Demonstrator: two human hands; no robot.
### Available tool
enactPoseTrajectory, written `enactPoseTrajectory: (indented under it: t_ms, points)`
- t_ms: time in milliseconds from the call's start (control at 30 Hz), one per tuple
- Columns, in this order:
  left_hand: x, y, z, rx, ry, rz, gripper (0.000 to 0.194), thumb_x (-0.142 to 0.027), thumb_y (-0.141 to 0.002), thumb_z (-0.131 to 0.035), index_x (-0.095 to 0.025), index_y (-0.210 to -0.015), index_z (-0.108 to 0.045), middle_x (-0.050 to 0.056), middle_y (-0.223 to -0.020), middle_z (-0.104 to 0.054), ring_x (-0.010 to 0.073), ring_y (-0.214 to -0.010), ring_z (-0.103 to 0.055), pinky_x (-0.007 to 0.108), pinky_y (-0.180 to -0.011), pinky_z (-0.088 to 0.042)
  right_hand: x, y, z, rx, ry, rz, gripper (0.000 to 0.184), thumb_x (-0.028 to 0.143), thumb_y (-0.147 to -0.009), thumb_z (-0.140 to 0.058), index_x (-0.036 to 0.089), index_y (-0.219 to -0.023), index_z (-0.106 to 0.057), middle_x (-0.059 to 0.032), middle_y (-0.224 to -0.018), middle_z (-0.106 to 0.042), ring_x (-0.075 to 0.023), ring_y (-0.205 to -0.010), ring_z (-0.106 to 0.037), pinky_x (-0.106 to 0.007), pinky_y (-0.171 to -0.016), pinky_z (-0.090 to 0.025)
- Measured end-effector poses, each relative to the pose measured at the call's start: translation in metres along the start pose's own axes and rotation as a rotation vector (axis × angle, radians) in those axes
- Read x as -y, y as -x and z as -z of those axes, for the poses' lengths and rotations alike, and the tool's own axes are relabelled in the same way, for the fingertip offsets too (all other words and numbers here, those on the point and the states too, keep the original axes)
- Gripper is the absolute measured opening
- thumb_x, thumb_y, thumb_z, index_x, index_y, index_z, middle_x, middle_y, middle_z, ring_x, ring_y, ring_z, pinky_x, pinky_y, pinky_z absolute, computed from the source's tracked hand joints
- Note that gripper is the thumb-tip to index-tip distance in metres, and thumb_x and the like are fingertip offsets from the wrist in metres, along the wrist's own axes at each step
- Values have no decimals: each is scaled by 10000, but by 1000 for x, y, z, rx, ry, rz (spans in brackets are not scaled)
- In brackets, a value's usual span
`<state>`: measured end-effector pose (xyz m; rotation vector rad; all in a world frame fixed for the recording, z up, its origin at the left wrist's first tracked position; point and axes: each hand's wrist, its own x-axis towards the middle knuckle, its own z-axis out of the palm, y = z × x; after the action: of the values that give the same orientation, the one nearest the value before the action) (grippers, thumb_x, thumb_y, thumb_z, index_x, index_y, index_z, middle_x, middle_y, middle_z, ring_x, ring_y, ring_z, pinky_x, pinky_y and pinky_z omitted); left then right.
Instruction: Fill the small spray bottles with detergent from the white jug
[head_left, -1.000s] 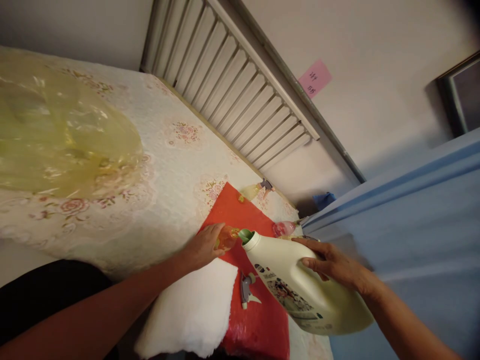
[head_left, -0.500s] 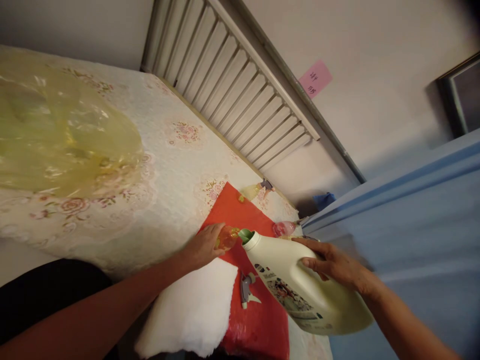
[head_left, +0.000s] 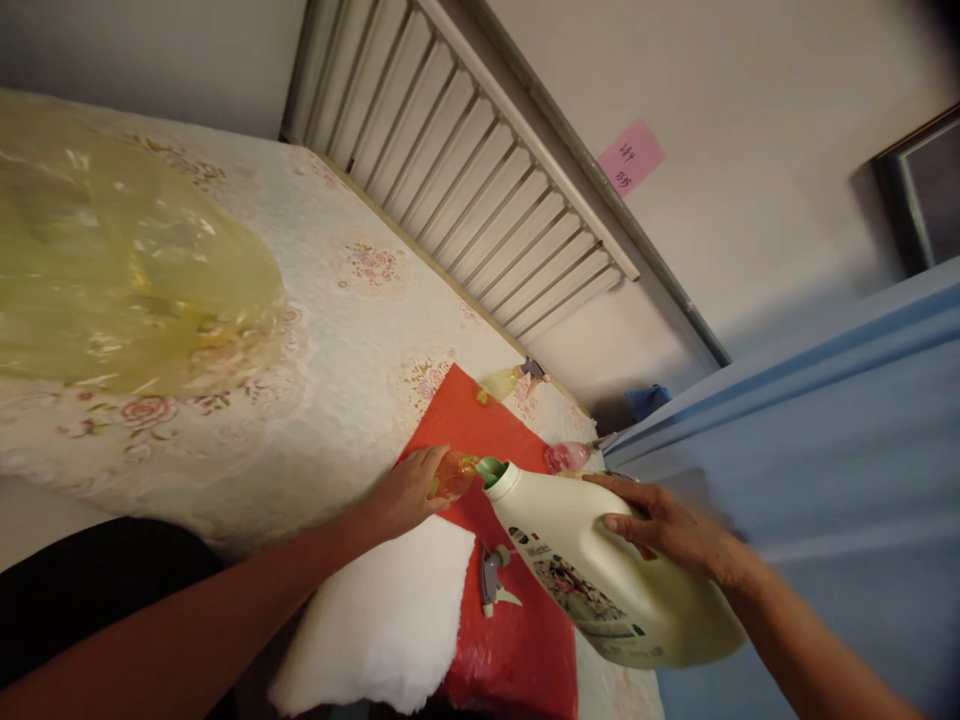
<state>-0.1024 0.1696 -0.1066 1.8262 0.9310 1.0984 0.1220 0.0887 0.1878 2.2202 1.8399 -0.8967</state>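
My left hand (head_left: 409, 492) is wrapped round a small clear yellowish spray bottle (head_left: 456, 474) without its head, over a red mat (head_left: 480, 430). In my right hand (head_left: 667, 527) is a large pale-green detergent jug (head_left: 592, 565), held by its handle and tilted. The jug's green-lined mouth (head_left: 491, 470) meets the small bottle's neck; whether liquid is flowing I cannot tell. Below the jug's neck, a grey spray trigger head (head_left: 493, 580) lies on the red mat. A folded white cloth (head_left: 390, 610) sits below my left wrist.
Beyond the mat are a yellow spray bottle (head_left: 501, 383) and a pink bottle (head_left: 568, 457). A large yellow plastic bag (head_left: 135, 270) covers the left of the floral tablecloth (head_left: 337, 350). A radiator (head_left: 457, 150) runs along the wall; a blue curtain (head_left: 840, 440) hangs at right.
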Motion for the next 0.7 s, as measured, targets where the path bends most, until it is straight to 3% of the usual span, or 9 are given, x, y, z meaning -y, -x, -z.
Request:
enactPoseTrajectory:
  t_ms: [533,700]
  points:
    - [-11,0,7,14,-15,8,414,-381,-811,-661,-243,-1180,-535,104,-1192,-649,306,-1134,-605,450,-926,-507,0,-1,0,-10,13,-3,653,529,-809,-617,243,-1392,-548,-62,-996,-678,-132,-608,-513,-256,-515,-419]
    - [-12,1,8,27,-24,1,462,-299,-800,-664,-226,-1228,-508,109,-1234,-624,308,-1142,-594,450,-947,-496,0,-1,0,1,-1,3,641,510,-815,-618,234,-1389,-548,-65,-1001,-671,-121,-598,-492,-254,-517,-414]
